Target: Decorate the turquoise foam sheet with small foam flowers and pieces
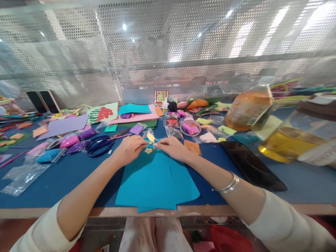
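Both hands meet over the far end of several overlapping blue paper sheets [149, 182]. My left hand [130, 149] is closed in a pinch, its fingertips almost touching those of my right hand [172, 147], which pinches too. Whatever lies between the fingertips is too small to make out. Just below them, a small cream flower shape [148, 151] lies on the blue paper. Right beyond the fingertips is a clear packet with something pale yellow [150, 135] in it. Dark blue-handled scissors [99, 145] lie to the left of my left hand.
Right of my right arm lies a black phone [253, 166]; an orange drink bottle [249, 105] and a large jug of yellow liquid [296, 133] stand beyond it. Bags of coloured clay [70, 141] and a round lid [190, 128] are scattered about. A perforated metal screen [168, 45] stands behind.
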`<state>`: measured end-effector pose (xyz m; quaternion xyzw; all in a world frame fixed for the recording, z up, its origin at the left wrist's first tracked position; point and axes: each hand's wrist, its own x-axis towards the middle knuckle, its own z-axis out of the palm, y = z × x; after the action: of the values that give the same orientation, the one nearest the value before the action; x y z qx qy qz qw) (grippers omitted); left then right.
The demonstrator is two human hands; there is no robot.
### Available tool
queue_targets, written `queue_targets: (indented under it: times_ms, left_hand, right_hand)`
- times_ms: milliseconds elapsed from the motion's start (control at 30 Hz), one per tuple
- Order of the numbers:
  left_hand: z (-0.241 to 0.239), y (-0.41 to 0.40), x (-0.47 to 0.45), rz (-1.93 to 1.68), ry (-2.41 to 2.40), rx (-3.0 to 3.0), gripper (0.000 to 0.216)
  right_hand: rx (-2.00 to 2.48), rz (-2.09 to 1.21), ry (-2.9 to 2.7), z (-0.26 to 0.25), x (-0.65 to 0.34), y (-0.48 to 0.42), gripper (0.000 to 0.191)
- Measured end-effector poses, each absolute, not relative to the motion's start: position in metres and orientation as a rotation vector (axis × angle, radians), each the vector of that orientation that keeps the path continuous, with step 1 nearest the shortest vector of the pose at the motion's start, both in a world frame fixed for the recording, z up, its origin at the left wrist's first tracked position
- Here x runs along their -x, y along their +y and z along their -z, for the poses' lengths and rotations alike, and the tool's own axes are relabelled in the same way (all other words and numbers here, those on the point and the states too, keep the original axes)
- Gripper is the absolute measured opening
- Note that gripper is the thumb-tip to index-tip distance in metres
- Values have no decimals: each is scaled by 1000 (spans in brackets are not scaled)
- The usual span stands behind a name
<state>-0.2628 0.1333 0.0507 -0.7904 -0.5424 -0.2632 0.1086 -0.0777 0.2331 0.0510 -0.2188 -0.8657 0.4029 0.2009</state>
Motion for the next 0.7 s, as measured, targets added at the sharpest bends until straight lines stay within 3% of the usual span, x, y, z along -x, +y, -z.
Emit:
queue_targets:
  times_ms: [700]
  left_hand:
    - [-51,133,261,804,-1558,2280,32]
  right_hand:
    - [592,-1106,-2443,-50,77,234,33]
